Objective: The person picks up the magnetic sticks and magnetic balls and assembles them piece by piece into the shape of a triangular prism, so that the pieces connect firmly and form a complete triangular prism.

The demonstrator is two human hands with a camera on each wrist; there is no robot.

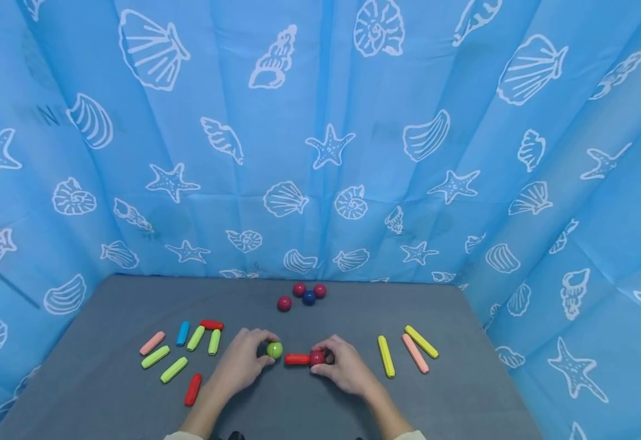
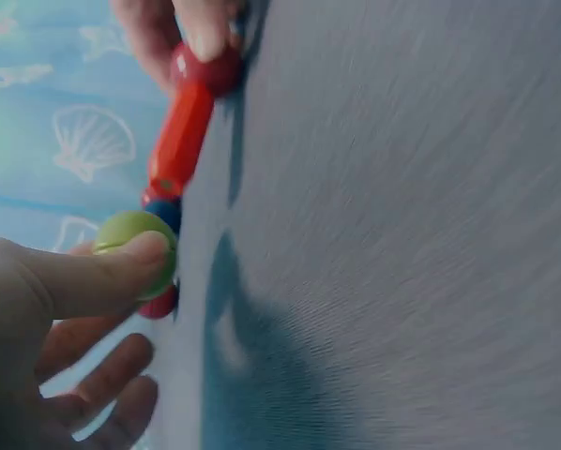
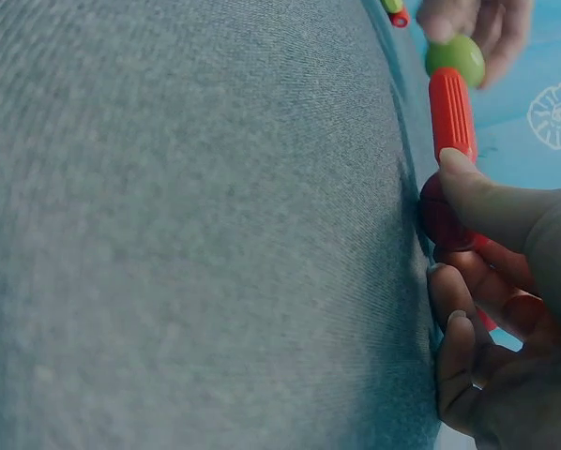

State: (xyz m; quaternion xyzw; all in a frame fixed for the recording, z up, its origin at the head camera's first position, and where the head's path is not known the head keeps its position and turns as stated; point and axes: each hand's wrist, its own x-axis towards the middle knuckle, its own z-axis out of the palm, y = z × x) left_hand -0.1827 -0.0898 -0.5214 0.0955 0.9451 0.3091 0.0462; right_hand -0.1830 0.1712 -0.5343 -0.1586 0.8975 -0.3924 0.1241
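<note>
Between thumb and fingers my left hand [image 1: 245, 357] pinches a green ball [image 1: 274, 349], a seam line showing on it. To its right, my right hand [image 1: 344, 365] pinches a dark red ball [image 1: 317, 357]. A red ridged stick [image 1: 297, 359] extends leftward from that ball, its end touching it. In the head view a small gap lies between the stick's free end and the green ball. The right wrist view shows the stick [image 3: 451, 112] reaching from the dark red ball [image 3: 444, 214] toward the green ball [image 3: 455, 59].
Red balls [image 1: 299, 289] and a blue ball [image 1: 309, 297] sit at the table's back. Several short sticks, among them a green stick [image 1: 174, 370] and a red stick [image 1: 192, 390], lie left. Yellow sticks [image 1: 386, 356] and a pink stick [image 1: 415, 353] lie right. A blue curtain [image 1: 320, 232] hangs behind.
</note>
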